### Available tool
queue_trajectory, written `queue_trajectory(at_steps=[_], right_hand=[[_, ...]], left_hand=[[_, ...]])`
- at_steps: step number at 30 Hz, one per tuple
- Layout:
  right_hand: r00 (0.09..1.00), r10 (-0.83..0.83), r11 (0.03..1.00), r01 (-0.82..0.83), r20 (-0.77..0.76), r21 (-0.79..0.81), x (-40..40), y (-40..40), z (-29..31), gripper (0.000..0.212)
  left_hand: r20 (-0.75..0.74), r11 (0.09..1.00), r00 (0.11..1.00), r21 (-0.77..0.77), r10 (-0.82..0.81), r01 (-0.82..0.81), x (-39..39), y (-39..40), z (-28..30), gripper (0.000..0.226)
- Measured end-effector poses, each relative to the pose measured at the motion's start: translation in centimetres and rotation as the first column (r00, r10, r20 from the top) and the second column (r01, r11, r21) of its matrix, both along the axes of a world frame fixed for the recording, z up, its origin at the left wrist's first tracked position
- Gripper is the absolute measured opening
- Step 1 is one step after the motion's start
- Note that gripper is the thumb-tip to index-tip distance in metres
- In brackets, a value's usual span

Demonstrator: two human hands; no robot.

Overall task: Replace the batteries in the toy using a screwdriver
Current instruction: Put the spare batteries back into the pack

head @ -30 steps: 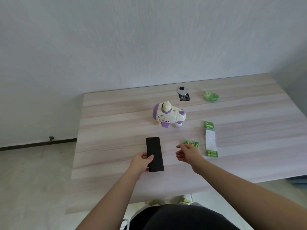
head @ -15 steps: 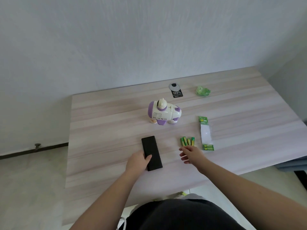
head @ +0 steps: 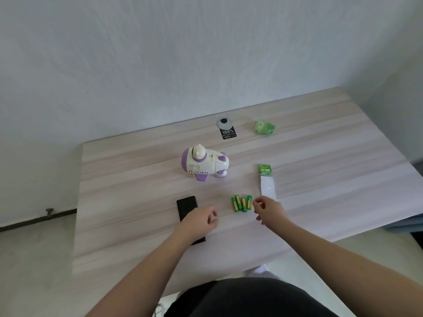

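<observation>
The white and purple toy [head: 204, 165] stands upright at the middle of the wooden table [head: 137, 179]. Several green and yellow batteries [head: 242, 203] lie side by side in front of it. My right hand [head: 269, 210] hovers just right of them, fingers loosely curled, fingertips close to the rightmost battery but holding nothing. A flat black case [head: 186, 205] lies to the left of the batteries. My left hand [head: 201, 219] rests over its near half with relaxed, curled fingers that grip nothing. No screwdriver is in sight.
A torn green and white battery pack [head: 266, 183] lies right of the batteries. A black tag with a round grey top [head: 226, 129] and a crumpled green wrapper [head: 264, 127] sit near the table's far edge, by the wall.
My left hand let go of the black case's edge and slid right over it. My right hand drew back to the right, uncovering the batteries. The camera shifted, so everything sits lower in view.
</observation>
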State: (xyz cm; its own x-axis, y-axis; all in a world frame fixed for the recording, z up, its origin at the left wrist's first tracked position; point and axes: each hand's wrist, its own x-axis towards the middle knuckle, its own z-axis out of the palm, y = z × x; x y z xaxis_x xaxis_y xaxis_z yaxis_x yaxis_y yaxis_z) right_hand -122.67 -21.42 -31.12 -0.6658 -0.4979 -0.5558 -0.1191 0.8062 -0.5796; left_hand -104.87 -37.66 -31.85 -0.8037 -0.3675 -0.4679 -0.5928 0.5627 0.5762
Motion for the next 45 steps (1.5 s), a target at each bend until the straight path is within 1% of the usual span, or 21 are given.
queue_trajectory(at_steps=[3,5,8,10,14,18,21,23,25,28,31,34,39,42,45], right_hand=[[0.970,0.214,0.975,-0.205,-0.117,0.085,-1.2,-0.4,-0.2,0.027],[0.916,0.372,0.923,-0.348,-0.149,0.162,-1.8,-1.0,-0.3,0.037],[0.826,0.540,0.832,-0.496,-0.159,0.250,-2.1,-2.0,-0.6,0.053],[0.771,0.611,0.783,-0.556,-0.178,0.280,-2.3,-2.5,-1.1,0.059],[0.693,0.688,0.722,-0.625,-0.215,0.297,-2.9,-2.9,-2.5,0.065],[0.625,0.746,0.663,-0.673,-0.228,0.327,-3.1,-2.9,-3.6,0.068],[0.577,0.774,0.633,-0.696,-0.261,0.339,-3.1,-3.1,-4.2,0.068],[0.558,0.782,0.623,-0.700,-0.276,0.350,-3.1,-3.1,-4.2,0.064],[0.544,0.786,0.618,-0.700,-0.294,0.358,-3.0,-3.2,-4.1,0.055],[0.550,0.778,0.628,-0.697,-0.305,0.346,-2.8,-3.3,-4.2,0.045],[0.578,0.760,0.650,-0.692,-0.297,0.314,-2.9,-3.3,-4.3,0.041],[0.586,0.756,0.653,-0.702,-0.292,0.284,-2.9,-3.3,-4.4,0.041],[0.572,0.764,0.642,-0.723,-0.299,0.256,-3.0,-3.6,-4.5,0.051],[0.554,0.776,0.625,-0.738,-0.301,0.254,-3.1,-3.6,-4.5,0.047],[0.560,0.777,0.626,-0.739,-0.287,0.250,-3.4,-3.6,-4.2,0.041]], left_hand=[[0.015,1.000,1.000,0.023,0.017,-0.017,-2.4,1.4,-0.3,0.024],[0.038,0.999,0.999,0.002,0.033,-0.033,-3.9,2.1,-0.7,0.035],[0.062,0.997,0.995,-0.023,0.073,-0.072,-5.8,2.9,-1.1,0.052],[0.068,0.993,0.991,-0.021,0.118,-0.116,-6.5,3.1,-1.5,0.058],[0.068,0.987,0.984,-0.022,0.163,-0.162,-6.9,3.6,-2.1,0.062],[0.045,0.981,0.980,-0.001,0.193,-0.193,-7.4,3.9,-2.2,0.071],[0.029,0.980,0.980,0.005,0.197,-0.197,-7.7,3.8,-2.3,0.073],[0.024,0.981,0.980,-0.001,0.195,-0.195,-8.0,3.7,-2.5,0.073],[0.027,0.982,0.982,-0.010,0.187,-0.187,-8.2,3.6,-2.6,0.071],[0.037,0.982,0.981,-0.019,0.189,-0.188,-8.4,3.5,-2.7,0.067],[0.034,0.982,0.981,-0.026,0.190,-0.189,-8.7,3.7,-2.8,0.063],[0.019,0.983,0.983,-0.028,0.180,-0.180,-8.9,3.9,-3.0,0.059],[0.024,0.983,0.984,-0.040,0.178,-0.177,-9.1,3.8,-3.0,0.055],[0.038,0.983,0.983,-0.037,0.179,-0.177,-9.3,3.6,-3.0,0.054],[0.044,0.982,0.981,-0.030,0.190,-0.189,-9.2,3.5,-3.2,0.054]])
